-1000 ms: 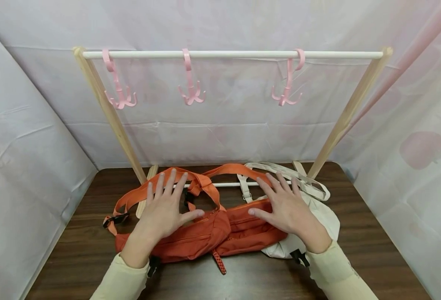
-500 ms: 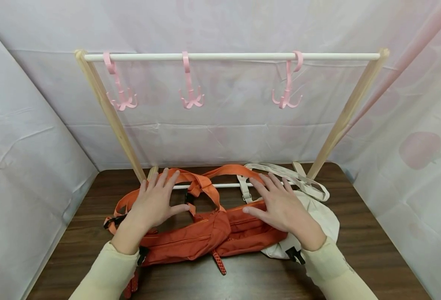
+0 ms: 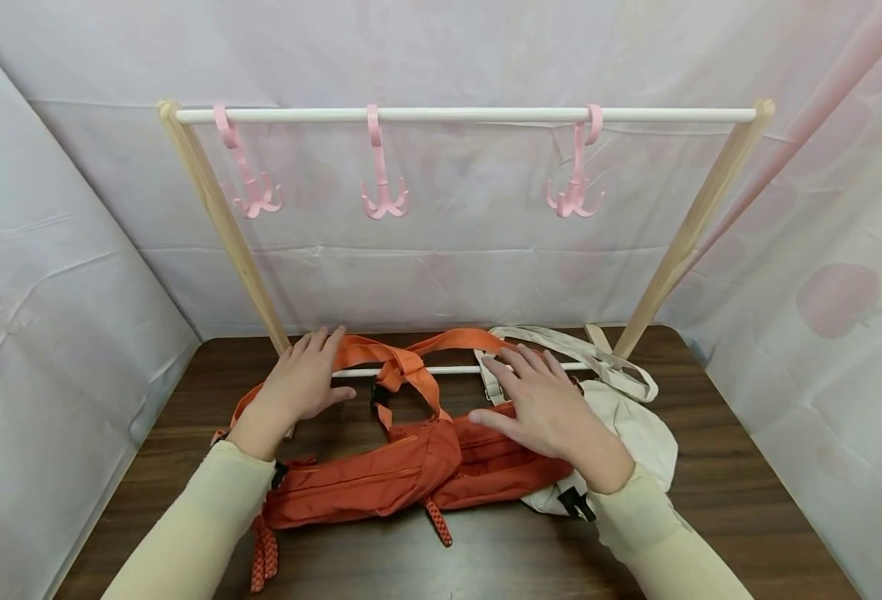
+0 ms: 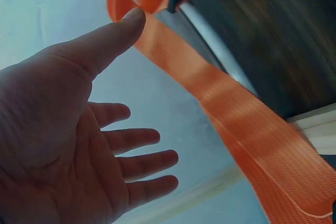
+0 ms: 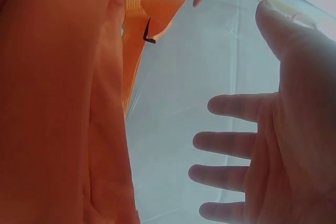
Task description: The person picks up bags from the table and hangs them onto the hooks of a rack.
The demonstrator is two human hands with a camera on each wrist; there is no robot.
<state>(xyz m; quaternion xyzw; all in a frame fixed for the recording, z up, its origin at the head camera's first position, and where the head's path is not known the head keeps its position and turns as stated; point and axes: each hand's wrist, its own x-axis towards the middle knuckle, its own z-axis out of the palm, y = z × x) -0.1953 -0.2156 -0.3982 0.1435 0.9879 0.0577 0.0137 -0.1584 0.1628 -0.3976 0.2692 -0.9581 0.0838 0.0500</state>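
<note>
My left hand [image 3: 296, 385], fingers straight and thumb spread, is over the orange webbing strap [image 4: 210, 87] at the left; in the left wrist view its palm faces that strap with nothing held. A red-orange waist bag [image 3: 358, 487] lies on the table below and to the right of it, overlapping a second red-orange bag [image 3: 497, 475]. Over this second bag is my right hand [image 3: 549, 408], fingers straight and apart. Partly hidden behind that hand and arm, a cream bag [image 3: 639, 433] lies with its cream strap [image 3: 621, 375] looped toward the back.
A wooden-legged rack stands behind the bags, with a white top bar [image 3: 478, 114] and a low white bar [image 3: 452, 370]. Three pink claw hooks, such as the middle hook [image 3: 383, 179], hang from the top bar. Pale curtains enclose the dark wooden table [image 3: 734, 500].
My left hand has moved left, off the bag's body and over the strap. The right hand has shifted slightly left. Both stay spread, and the bags lie as before.
</note>
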